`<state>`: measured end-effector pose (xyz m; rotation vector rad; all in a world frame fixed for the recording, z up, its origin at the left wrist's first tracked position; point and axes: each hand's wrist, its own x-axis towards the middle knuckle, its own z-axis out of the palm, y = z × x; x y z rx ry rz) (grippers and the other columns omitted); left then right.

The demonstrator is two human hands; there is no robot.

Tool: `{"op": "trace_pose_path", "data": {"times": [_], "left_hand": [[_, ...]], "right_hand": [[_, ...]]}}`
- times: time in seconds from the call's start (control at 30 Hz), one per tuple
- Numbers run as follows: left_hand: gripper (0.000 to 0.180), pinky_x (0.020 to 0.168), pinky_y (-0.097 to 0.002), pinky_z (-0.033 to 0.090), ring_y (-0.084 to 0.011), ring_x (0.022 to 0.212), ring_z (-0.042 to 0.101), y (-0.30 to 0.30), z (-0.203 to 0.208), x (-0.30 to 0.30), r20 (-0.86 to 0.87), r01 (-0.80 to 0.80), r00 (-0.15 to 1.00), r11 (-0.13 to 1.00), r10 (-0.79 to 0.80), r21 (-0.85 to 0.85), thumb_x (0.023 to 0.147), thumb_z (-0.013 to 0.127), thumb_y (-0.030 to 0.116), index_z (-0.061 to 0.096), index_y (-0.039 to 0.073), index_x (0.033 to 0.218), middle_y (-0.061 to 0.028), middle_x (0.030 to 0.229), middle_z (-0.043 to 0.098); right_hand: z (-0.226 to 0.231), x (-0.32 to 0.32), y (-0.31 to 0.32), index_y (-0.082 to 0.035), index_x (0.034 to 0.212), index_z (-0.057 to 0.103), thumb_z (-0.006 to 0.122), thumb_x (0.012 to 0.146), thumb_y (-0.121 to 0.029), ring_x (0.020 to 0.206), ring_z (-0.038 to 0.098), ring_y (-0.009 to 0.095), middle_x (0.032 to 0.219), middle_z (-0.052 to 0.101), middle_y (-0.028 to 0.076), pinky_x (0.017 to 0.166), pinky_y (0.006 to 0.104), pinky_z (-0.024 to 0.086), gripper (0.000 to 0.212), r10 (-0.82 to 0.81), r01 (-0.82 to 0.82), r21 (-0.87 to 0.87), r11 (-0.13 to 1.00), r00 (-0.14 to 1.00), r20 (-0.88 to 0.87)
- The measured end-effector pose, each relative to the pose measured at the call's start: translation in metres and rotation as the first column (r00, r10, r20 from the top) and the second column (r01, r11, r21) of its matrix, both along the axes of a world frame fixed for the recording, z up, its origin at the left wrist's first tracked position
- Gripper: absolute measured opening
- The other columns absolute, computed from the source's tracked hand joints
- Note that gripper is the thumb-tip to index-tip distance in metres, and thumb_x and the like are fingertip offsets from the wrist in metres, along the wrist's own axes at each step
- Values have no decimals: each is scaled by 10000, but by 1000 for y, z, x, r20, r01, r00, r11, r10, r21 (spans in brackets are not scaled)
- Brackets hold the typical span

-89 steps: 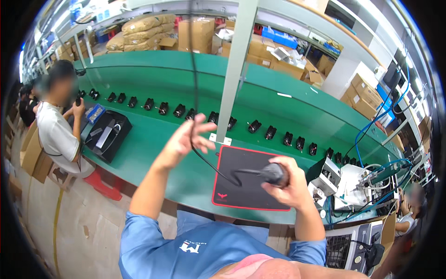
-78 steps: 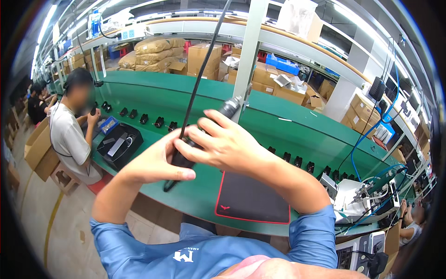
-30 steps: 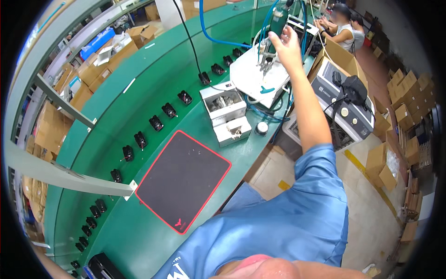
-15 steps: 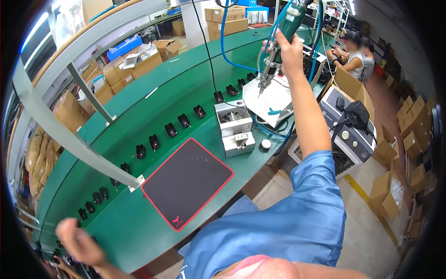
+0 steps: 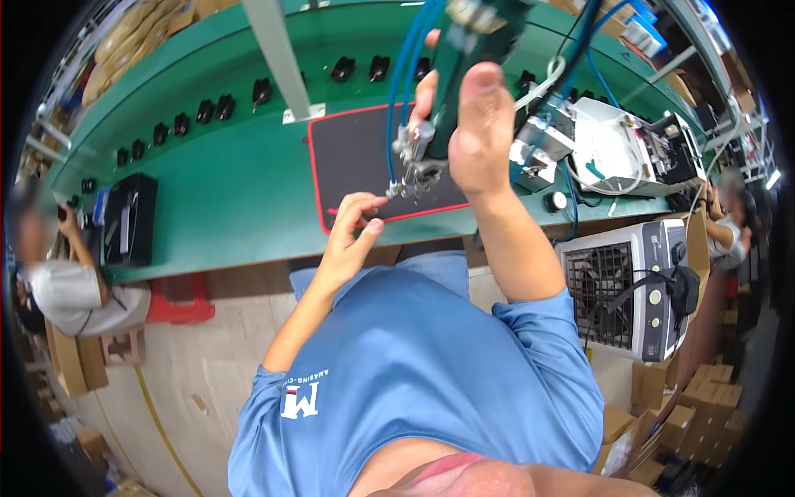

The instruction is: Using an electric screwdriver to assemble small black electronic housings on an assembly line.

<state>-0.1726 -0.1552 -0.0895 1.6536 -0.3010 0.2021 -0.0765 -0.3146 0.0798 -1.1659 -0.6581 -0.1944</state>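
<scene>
My right hand (image 5: 483,137) is wrapped round the dark green body of a power screwdriver (image 5: 453,83), raised over a black mat (image 5: 348,153) with a red edge. Blue hoses (image 5: 399,83) run up from its metal nozzle (image 5: 418,170), which points down and slightly left. Close to the nozzle tip is my left hand (image 5: 352,236), index finger stretched out and thumb apart. Whether that fingertip touches the tip I cannot tell. Nothing shows between its fingers. Beyond the mat, several small black parts (image 5: 224,107) stand in a row on the green surface.
A grey post (image 5: 277,50) rises left of the mat. To the right are a metal device (image 5: 538,153), a white tray (image 5: 609,141), a round white-topped container (image 5: 556,201) and a fan unit (image 5: 629,282). A black bin (image 5: 137,211) and a seated co-worker (image 5: 70,290) are at left.
The view has turned left. My right hand has brought the screwdriver from above the white tray to over the mat. My left hand has come in from the far left to the nozzle.
</scene>
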Motion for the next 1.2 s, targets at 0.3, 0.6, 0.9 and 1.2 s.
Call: {"op": "trace_pose_path", "data": {"times": [0.3,0.6,0.9,1.2], "left_hand": [[331,777,-291,467,-158,861,548,-23,19,7,9,-246,968,951,249,185,744,837,163,701,27,1014,-40,941,563],[138,741,-280,578,-160,788,666,-46,17,15,5,-270,962,943,274,195,798,771,8,701,-20,914,-46,818,568],[203,685,-304,456,-180,761,517,-64,-18,16,-53,-324,945,946,323,-10,788,781,59,695,24,968,-43,827,527],[431,841,-403,421,-284,1017,563,123,2,47,392,-562,827,588,403,582,771,698,51,648,136,1191,-91,1054,588]], "right_hand": [[6,-1,13,-14,1143,494,484,1023,-450,600,561,123,704,569,59,567,252,456,452,44,-53,93,994,995,93],[-7,5,-5,69,1321,464,379,1007,-582,630,581,128,755,574,75,602,276,509,727,53,-51,-23,998,993,105],[-26,6,-10,66,1371,433,423,994,-577,659,582,149,831,581,88,610,272,492,746,141,-141,0,990,990,17],[20,18,-50,-13,1417,371,442,945,-666,859,602,220,987,605,129,783,355,509,809,169,-171,-5,985,979,-112]]}}
